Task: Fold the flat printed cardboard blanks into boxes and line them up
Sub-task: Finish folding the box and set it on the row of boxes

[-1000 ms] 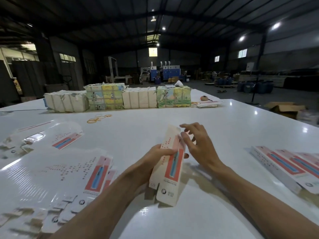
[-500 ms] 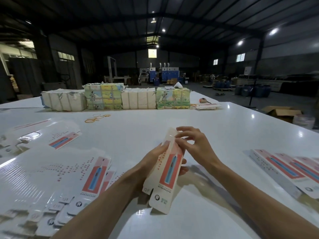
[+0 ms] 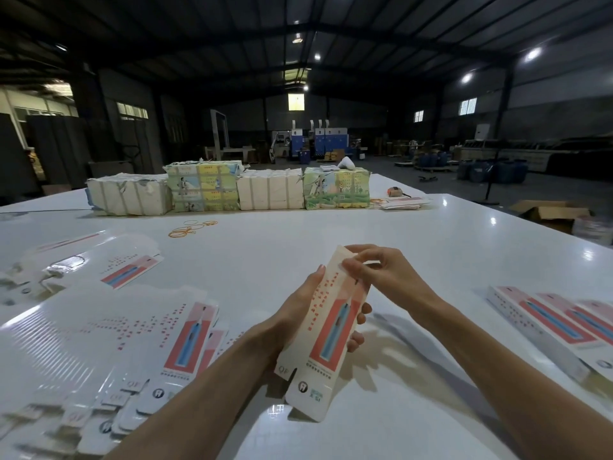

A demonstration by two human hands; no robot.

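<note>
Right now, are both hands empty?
No, the left hand grips a long white cardboard box with a red and blue print, and the right hand pinches its top end.

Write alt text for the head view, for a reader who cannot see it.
A person's left hand grips a half-folded printed box over a white table while the right hand pinches its top end. At the left lie flat blanks, at the right finished boxes, and wrapped bundles line the far edge.
</note>
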